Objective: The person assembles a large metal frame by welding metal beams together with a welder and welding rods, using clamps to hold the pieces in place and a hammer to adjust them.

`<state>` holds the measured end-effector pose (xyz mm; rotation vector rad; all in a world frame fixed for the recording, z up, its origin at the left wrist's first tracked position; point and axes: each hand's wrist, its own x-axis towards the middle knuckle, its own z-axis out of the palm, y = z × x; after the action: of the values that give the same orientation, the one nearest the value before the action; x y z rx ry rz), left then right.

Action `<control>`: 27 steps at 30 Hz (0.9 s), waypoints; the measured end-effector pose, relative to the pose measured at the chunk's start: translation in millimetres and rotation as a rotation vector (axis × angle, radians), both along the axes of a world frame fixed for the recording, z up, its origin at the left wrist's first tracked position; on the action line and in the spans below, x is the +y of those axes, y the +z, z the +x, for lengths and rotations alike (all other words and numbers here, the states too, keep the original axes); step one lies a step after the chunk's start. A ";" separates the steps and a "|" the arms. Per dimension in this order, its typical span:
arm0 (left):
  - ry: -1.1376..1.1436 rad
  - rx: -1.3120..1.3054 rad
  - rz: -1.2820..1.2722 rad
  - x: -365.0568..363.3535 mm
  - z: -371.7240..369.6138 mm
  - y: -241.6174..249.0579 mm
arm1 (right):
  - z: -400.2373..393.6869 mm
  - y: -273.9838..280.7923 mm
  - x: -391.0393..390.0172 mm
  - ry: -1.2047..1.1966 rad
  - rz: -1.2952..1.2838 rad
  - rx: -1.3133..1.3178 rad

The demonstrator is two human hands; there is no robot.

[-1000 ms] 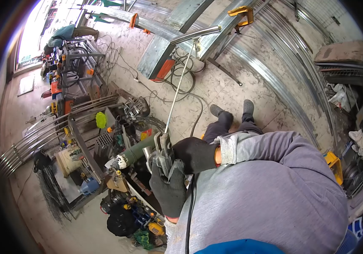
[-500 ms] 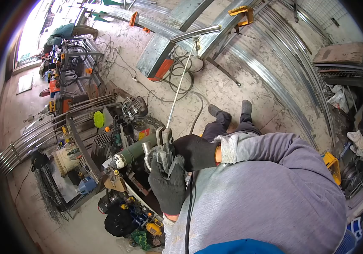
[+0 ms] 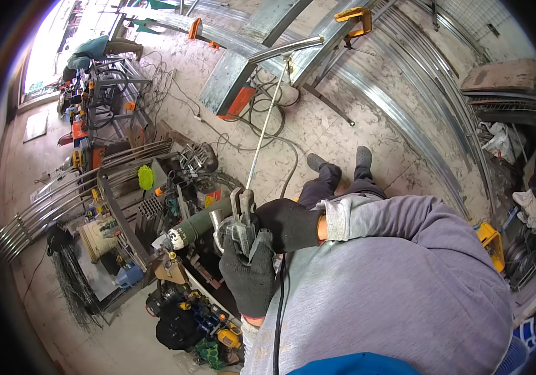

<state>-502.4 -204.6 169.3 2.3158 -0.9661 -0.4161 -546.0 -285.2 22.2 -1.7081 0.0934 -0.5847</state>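
Both my hands wear dark knit gloves and are together at waist height, at my front. My left hand (image 3: 247, 278) wraps round a grey metal tool (image 3: 240, 232) with two upright prongs and a curved silver piece at its side; its exact kind I cannot make out. My right hand (image 3: 290, 223) is against the tool's far side, its fingers mostly hidden behind the tool and left glove. From the prongs, a long thin pale rod (image 3: 265, 128) appears to run up toward the steel beams. A black cable (image 3: 278, 312) hangs down past my gloves along my shirt.
Galvanized steel beams (image 3: 227, 81) with an orange clamp (image 3: 355, 20) lie ahead. Long metal strips (image 3: 399, 128) cover the floor at right. At left is a cluttered bench (image 3: 121, 215) with a green cylinder (image 3: 202, 224). Hoses cross the floor; another person bends at upper left.
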 end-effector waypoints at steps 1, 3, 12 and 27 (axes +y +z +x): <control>0.010 0.011 -0.005 0.0 -0.3 -0.3 | 0.0 0.7 -0.6 0.011 0.011 0.007; 0.022 0.022 -0.011 -0.4 -1.0 0.0 | 3.4 -2.7 2.5 0.013 0.010 0.009; 0.270 0.287 0.056 3.1 -2.0 0.0 | 8.0 -73.2 51.9 0.182 0.737 0.075; 0.064 -0.054 0.002 5.7 -3.8 -3.2 | -2.3 0.0 3.2 -0.039 0.005 -0.047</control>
<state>-506.2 -199.0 166.1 2.3636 -0.9148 -0.3305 -548.3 -281.9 22.2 -1.6896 0.0950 -0.6531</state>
